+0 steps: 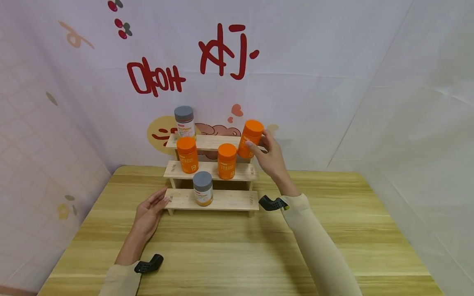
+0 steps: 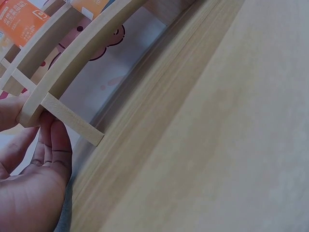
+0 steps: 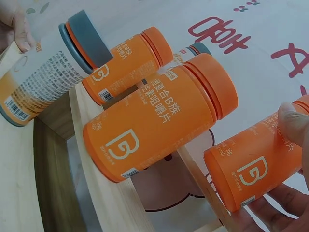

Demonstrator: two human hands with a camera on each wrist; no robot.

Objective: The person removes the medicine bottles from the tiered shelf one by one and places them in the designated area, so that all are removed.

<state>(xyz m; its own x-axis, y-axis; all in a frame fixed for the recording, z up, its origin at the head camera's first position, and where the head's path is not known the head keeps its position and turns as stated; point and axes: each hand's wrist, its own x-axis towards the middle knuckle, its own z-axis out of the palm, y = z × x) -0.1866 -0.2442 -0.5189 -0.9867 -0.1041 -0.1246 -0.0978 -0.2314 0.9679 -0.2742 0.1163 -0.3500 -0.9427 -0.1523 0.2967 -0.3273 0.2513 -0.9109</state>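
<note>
My right hand (image 1: 273,159) holds an orange supplement bottle (image 1: 249,139) between thumb and fingers at the right end of the top shelf. The bottle leans slightly; whether its base touches the shelf I cannot tell. With thumb above and fingers underneath, my left hand (image 2: 36,186) grips the left end of the lowest board of a three-tier wooden stand (image 1: 237,200). Two more orange bottles (image 1: 187,156) (image 3: 154,118) stand on the middle shelf. A grey-lidded bottle (image 1: 203,190) stands on the bottom shelf, and another grey-lidded bottle (image 1: 185,123) is at the top left.
The stand rests near the back of a wood-grain table (image 1: 207,250). Behind it hangs a pale cloth backdrop (image 1: 303,82) with red characters and printed drawings. White sheeting (image 1: 426,144) hangs on the right. A black wrist device (image 1: 273,203) sits at each cuff.
</note>
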